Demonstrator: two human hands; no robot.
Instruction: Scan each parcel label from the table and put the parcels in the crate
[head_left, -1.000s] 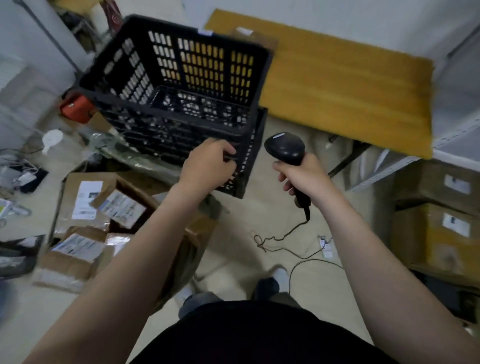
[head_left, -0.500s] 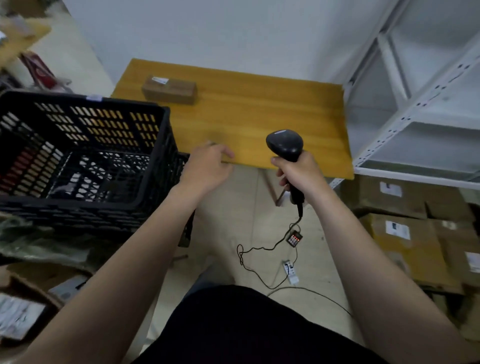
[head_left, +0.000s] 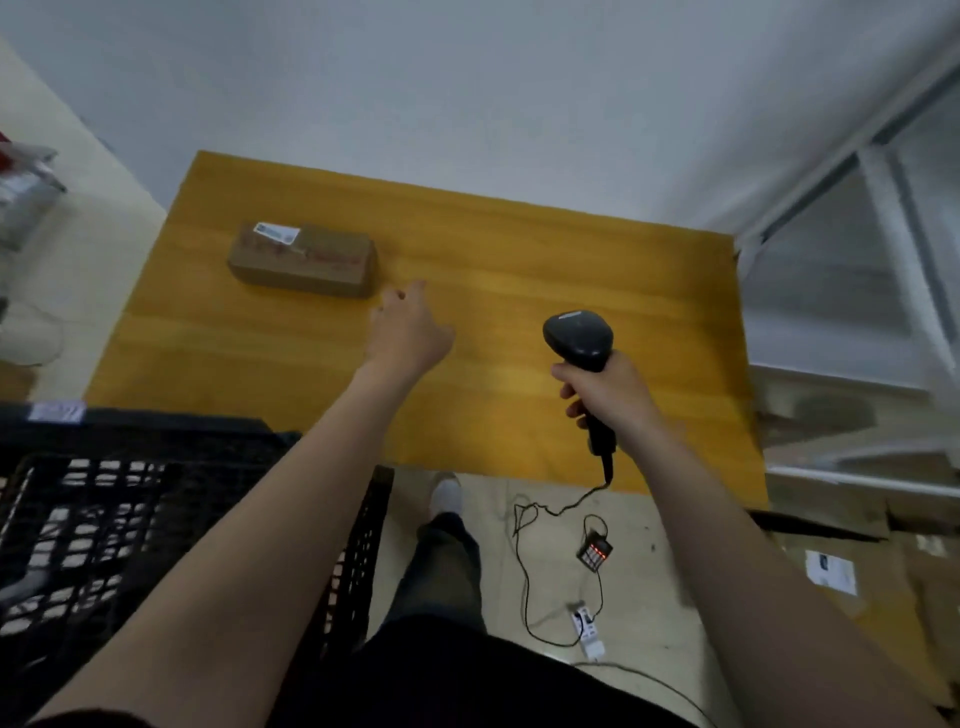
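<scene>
A brown cardboard parcel with a small white label on its top left corner lies on the far left part of the wooden table. My left hand hovers over the table just right of the parcel, fingers loose, holding nothing. My right hand grips the handle of a black barcode scanner, its head raised above the table's middle. The black plastic crate stands at the lower left, beside the table's near edge.
The scanner's cable trails onto the floor to a small device with red lights. White metal shelving stands to the right. Cardboard boxes lie on the floor at lower right. A white wall runs behind the table.
My view has swung from the crate up to the table. My left hand let go of the crate's rim and reached forward towards the parcel. The right hand keeps holding the scanner.
</scene>
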